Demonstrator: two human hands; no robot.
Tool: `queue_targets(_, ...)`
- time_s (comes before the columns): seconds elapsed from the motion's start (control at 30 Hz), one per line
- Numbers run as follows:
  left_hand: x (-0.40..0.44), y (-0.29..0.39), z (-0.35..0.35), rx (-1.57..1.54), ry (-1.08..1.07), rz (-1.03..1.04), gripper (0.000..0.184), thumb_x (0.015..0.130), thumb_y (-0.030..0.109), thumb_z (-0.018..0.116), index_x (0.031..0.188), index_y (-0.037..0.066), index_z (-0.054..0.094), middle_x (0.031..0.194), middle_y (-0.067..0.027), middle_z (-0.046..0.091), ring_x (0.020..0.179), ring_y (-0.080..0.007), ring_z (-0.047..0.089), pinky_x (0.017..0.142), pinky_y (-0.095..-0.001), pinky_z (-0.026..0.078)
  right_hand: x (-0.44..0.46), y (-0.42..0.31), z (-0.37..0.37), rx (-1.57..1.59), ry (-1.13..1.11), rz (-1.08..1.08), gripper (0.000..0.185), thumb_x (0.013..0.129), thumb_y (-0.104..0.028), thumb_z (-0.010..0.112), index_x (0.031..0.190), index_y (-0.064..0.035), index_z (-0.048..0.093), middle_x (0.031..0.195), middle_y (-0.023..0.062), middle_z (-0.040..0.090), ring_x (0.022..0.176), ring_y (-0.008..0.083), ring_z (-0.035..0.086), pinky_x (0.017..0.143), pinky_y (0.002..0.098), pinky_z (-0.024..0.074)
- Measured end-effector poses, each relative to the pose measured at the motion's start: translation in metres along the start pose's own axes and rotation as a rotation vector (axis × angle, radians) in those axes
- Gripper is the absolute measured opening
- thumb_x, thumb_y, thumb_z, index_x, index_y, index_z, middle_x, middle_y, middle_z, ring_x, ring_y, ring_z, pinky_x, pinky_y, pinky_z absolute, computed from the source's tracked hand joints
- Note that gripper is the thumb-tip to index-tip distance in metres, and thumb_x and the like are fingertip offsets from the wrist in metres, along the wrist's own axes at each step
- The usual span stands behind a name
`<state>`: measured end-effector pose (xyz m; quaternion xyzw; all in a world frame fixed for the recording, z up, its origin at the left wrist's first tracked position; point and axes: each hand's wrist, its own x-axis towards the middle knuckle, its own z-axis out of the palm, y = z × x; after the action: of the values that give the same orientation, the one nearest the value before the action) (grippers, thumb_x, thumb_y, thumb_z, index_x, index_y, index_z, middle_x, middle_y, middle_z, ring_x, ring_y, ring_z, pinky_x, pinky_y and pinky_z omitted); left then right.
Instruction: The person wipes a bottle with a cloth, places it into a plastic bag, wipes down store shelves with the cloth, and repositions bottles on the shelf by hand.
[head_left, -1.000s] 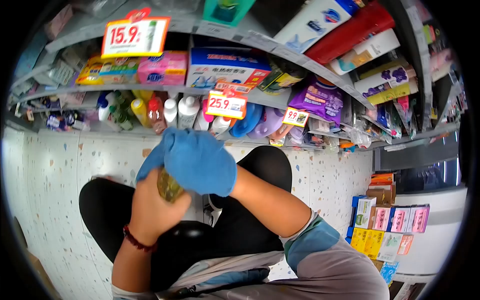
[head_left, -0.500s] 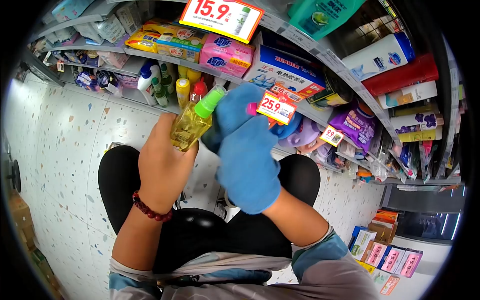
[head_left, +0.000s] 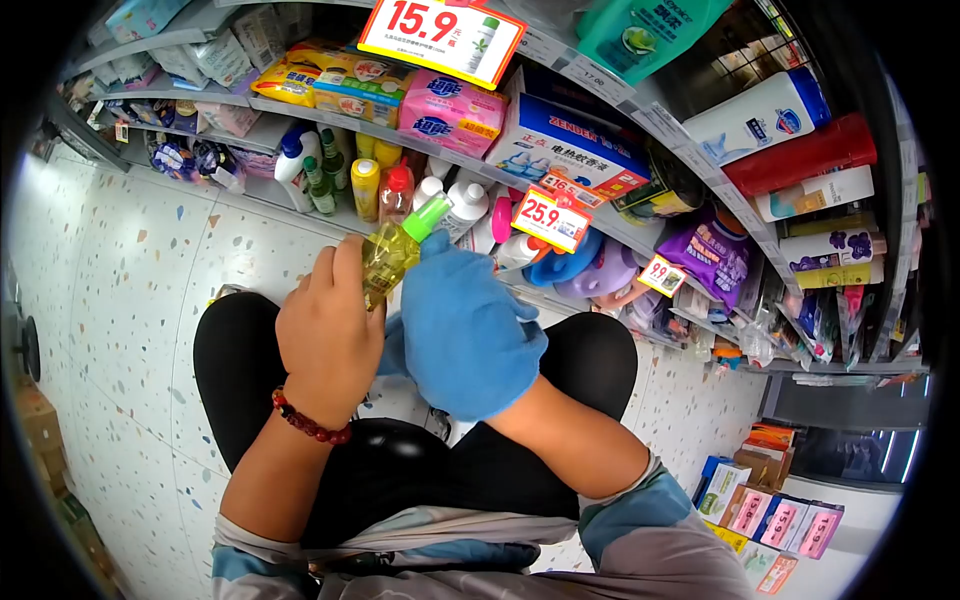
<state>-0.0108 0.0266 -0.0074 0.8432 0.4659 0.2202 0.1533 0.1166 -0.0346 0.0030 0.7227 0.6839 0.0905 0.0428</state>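
My left hand is closed around a clear bottle of yellow-green liquid with a bright green cap, tilted up to the right. A blue cloth wraps my right hand, so the fingers are hidden. The cloth meets the bottle's right side just below the cap, and a loose fold hangs beneath it. Ahead on the low shelf stand a red-capped bottle, a yellow bottle and white bottles.
Shelves curve around the front and right, holding pink packs, a blue-and-white box and a purple bag. Price tags stick out from the shelf edges. Below is a speckled floor; cartons stand far left.
My cloth-covered right hand has moved left and down, closer to the bottle, uncovering white bottles on the shelf. The bottle has shifted slightly in my left hand's grip.
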Motion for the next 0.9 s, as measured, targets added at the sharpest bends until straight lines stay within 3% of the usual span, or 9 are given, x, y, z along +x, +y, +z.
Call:
queue_targets(0.03,-0.001,0.003,0.0,-0.001,-0.003,0.003,0.056,0.073,0.007,0.074,0.124,0.007,0.052,0.103,-0.0139,0.063,0.082,-0.0371,0.064,0.071,-0.0446,0.051,-0.001,-0.001,0.001,-0.181,-0.016,0.055,0.02,0.07,-0.004,0.06,0.088,0.0033,0.06,0.094,0.0278,0.058,0.083,0.0415,0.056,0.073,0.0457,0.046)
queue_targets(0.23,-0.004,0.008,0.001,-0.12,-0.045,-0.046,0.043,0.078,0.006,0.071,0.118,0.005,0.054,0.104,-0.0168,0.065,0.09,-0.0389,0.064,0.072,-0.0429,0.051,0.004,0.022,0.005,0.28,0.044,-0.105,0.028,0.072,-0.008,0.06,0.094,0.0073,0.06,0.076,0.0179,0.056,0.067,0.0283,0.056,0.067,0.039,0.0466)
queue_targets(0.33,0.002,-0.011,0.006,0.013,-0.148,0.032,0.047,0.075,0.007,0.073,0.117,0.005,0.052,0.099,-0.0152,0.064,0.082,-0.0373,0.065,0.068,-0.0449,0.052,0.008,0.004,0.011,-0.422,0.22,-0.157,0.033,0.074,-0.012,0.061,0.098,0.0109,0.064,0.061,0.008,0.053,0.057,0.0199,0.052,0.051,0.036,0.0477)
queue_targets(0.4,0.0,-0.006,0.005,-0.009,-0.106,0.027,0.047,0.075,0.007,0.073,0.117,0.005,0.052,0.099,-0.0154,0.064,0.083,-0.0372,0.065,0.068,-0.0449,0.052,0.0,-0.009,-0.002,-0.245,0.007,-0.018,0.046,0.075,-0.011,0.059,0.111,0.0174,0.059,0.069,0.0132,0.056,0.063,0.0215,0.055,0.056,0.0343,0.0489)
queue_targets(0.57,-0.002,0.005,0.008,-0.082,-0.035,0.016,0.048,0.076,0.007,0.073,0.119,0.004,0.051,0.098,-0.0168,0.064,0.084,-0.0384,0.065,0.069,-0.0451,0.053,0.002,0.016,0.004,0.29,0.128,-0.014,0.039,0.076,-0.009,0.059,0.107,0.0154,0.057,0.083,0.0196,0.057,0.073,0.0265,0.059,0.061,0.0363,0.0507)
queue_targets(0.67,-0.002,0.006,0.008,-0.244,-0.043,0.002,0.047,0.076,0.005,0.071,0.118,0.003,0.052,0.092,-0.0152,0.065,0.081,-0.0329,0.067,0.07,-0.0419,0.053,0.003,0.021,-0.008,0.462,0.175,-0.015,0.033,0.076,-0.009,0.061,0.102,0.0103,0.058,0.088,0.0207,0.058,0.082,0.0312,0.06,0.069,0.04,0.0509)
queue_targets(0.77,0.0,0.006,-0.002,-0.819,-0.151,-0.087,0.044,0.075,0.004,0.068,0.117,0.002,0.052,0.085,-0.0121,0.065,0.073,-0.025,0.067,0.065,-0.0368,0.054,0.003,0.028,-0.025,0.605,0.167,-0.064,0.04,0.074,-0.012,0.066,0.109,0.0047,0.058,0.091,0.0215,0.059,0.086,0.0376,0.06,0.074,0.044,0.0508)
queue_targets(0.83,0.0,0.006,-0.023,-1.278,-0.661,-0.388,0.038,0.075,0.003,0.066,0.11,0.001,0.053,0.08,-0.0096,0.062,0.063,-0.0198,0.064,0.059,-0.0321,0.052,0.005,0.034,-0.03,0.66,0.163,-0.1,0.05,0.072,-0.015,0.069,0.117,0.0021,0.057,0.093,0.0221,0.061,0.085,0.0418,0.061,0.074,0.0461,0.0511)
queue_targets(0.9,-0.003,0.003,-0.023,-1.347,-0.758,-0.352,0.034,0.075,0.004,0.065,0.105,0.001,0.051,0.074,-0.0085,0.057,0.051,-0.0201,0.059,0.051,-0.0293,0.048,0.006,0.036,-0.032,0.884,0.184,-0.166,0.055,0.071,-0.018,0.072,0.123,-0.0068,0.059,0.1,0.0208,0.063,0.09,0.0404,0.062,0.075,0.0453,0.0518)
